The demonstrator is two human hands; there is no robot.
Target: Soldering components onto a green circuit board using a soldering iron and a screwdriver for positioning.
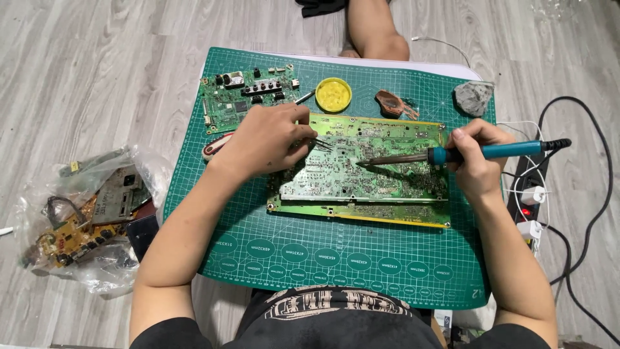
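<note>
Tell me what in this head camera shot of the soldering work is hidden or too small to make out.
- Tweezers: handle hidden inside the left hand; only the tips show.
- Large circuit board: solder joints too small to tell apart; whether the soldering iron in the right hand touches it is unclear.
- Bag of boards: contents blurred by crumpled plastic.
- Black cable: cut off by the right edge.

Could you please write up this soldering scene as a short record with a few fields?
Surface: green cutting mat on a wood-look floor
Main item: large green circuit board, lying flat
Left hand: holds tweezers against the board
Right hand: grips a blue-handled soldering iron, tip over the board
Nearby: smaller circuit board, yellow flux tin, bag of boards, power strip
</note>
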